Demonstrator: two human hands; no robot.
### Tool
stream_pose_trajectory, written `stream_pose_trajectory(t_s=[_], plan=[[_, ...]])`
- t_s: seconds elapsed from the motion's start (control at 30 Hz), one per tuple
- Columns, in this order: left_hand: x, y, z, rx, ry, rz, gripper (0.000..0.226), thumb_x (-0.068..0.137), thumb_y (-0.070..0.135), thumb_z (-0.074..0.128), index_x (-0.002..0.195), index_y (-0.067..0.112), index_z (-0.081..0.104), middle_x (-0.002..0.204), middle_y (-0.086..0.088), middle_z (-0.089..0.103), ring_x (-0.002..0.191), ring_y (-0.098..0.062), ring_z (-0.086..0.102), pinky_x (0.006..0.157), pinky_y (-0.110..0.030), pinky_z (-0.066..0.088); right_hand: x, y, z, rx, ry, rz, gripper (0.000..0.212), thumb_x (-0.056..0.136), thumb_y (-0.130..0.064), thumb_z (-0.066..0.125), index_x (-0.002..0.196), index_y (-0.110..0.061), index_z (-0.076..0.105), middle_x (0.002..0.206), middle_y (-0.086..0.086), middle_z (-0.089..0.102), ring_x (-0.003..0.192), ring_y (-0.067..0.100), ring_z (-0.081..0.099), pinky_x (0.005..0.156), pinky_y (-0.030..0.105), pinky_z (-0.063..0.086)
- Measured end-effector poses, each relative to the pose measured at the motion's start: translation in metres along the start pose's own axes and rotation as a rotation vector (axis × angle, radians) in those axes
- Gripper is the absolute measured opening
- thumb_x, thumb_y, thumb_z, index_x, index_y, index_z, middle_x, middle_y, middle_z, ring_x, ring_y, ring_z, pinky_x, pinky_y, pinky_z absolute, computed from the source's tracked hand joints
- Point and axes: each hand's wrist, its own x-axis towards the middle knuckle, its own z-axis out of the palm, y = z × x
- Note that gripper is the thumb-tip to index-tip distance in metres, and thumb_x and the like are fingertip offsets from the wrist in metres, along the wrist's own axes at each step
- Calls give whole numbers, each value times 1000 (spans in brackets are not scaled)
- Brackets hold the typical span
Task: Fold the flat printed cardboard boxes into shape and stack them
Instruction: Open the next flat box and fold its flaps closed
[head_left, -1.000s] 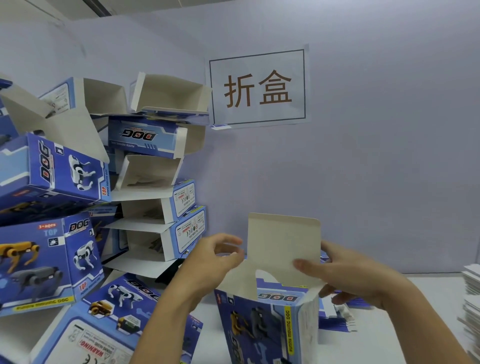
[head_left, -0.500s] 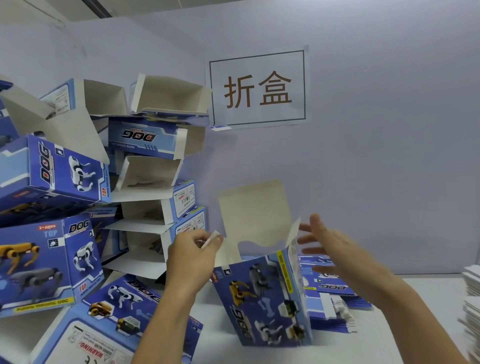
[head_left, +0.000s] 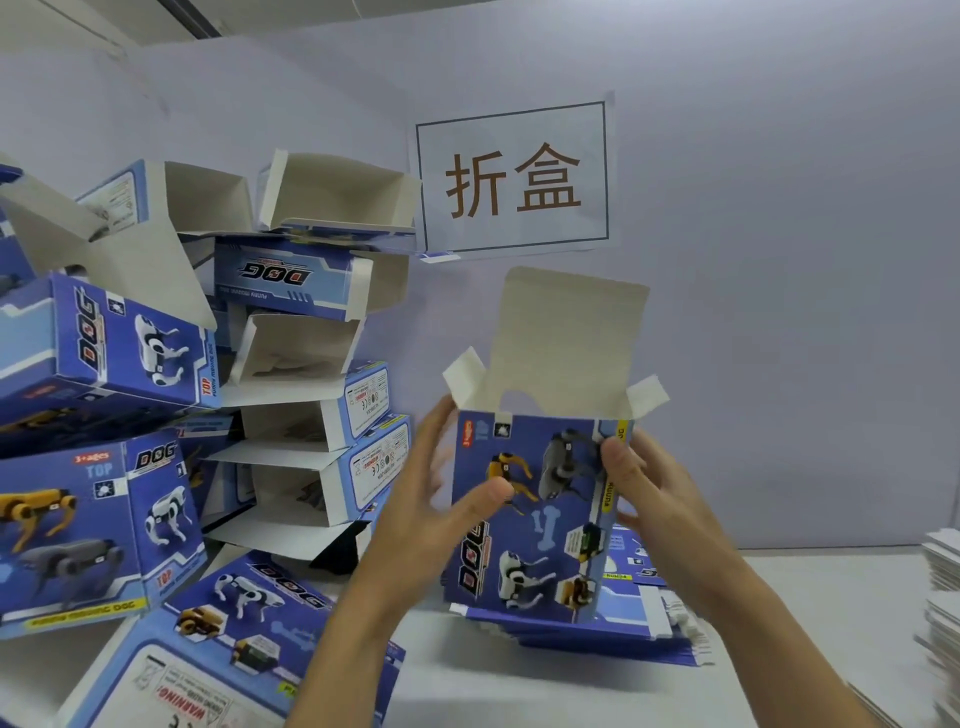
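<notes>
Box (head_left: 535, 514) stands upright, top flaps open, gripped at its sides by left hand (head_left: 441, 499) and right hand (head_left: 644, 493).

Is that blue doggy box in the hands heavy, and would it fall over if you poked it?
Probably light: the box is open on top, thin card, and looks empty. Likely easy to tip, since it stands tall and narrow. Its top flap would probably bend easily, though it stands upright by itself now.

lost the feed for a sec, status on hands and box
Left hand and right hand both grip the upright blue printed cardboard box. Top flaps open. Flat blue box blanks lie beneath; nothing blocking.
</notes>
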Motion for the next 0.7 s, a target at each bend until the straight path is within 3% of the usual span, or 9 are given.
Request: stream_pose_trajectory(t_s=[0.03,0.1,0.23,0.33,0.43,0.53,0.6,0.7], plan=[[-2,-1,6,-9,-14,-3,69,81,48,75,127,61,25,109,61,46,105,34,45,82,-1,44,0,1,5,50,-14,-2,66,82,-69,56,134,-28,57,121,-4,71,114,17,66,92,38,54],[-4,-2,18,-47,-2,14,61,79,39,62,123,56,24,95,65,44,91,39,45,65,6,41,0,4,17,172,-21,1,69,82,-71,53,130,-23,61,123,2,71,117,22,66,97,41,52],[-2,-7,31,-194,133,46,48,80,52,49,126,55,36,100,47,62,93,20,62,64,-7,52,-1,6,37,416,48,116,68,78,-67,49,127,-23,65,117,9,73,106,26,71,82,38,61],[3,-15,33,-229,216,-1,60,81,64,44,138,45,45,119,20,68,104,-4,69,73,-22,59,-2,7,40,450,57,139,65,78,-66,45,122,-24,67,111,10,75,101,29,73,73,37,63],[6,-12,31,-167,295,-33,57,78,70,41,133,53,44,109,32,68,97,4,69,74,-20,59,-3,8,41,404,60,101,56,82,-66,40,109,-30,74,110,9,75,102,29,72,76,38,62],[7,-6,28,-95,336,-74,54,70,78,37,122,62,41,84,47,61,78,15,66,59,-9,51,-5,5,45,325,79,21,52,86,-71,43,106,-36,76,113,5,75,107,26,71,88,42,59],[7,-5,27,-106,333,-83,54,72,75,38,123,59,40,81,48,61,77,14,66,55,-8,50,-6,4,47,254,72,-38,55,78,-81,51,106,-39,74,112,2,75,108,25,70,90,42,57],[5,-7,26,-211,315,-83,49,77,66,43,122,48,50,89,35,69,83,8,70,57,-10,52,-7,5,49,172,69,-108,35,73,-74,53,94,-52,70,104,-7,76,102,19,71,86,37,59]])
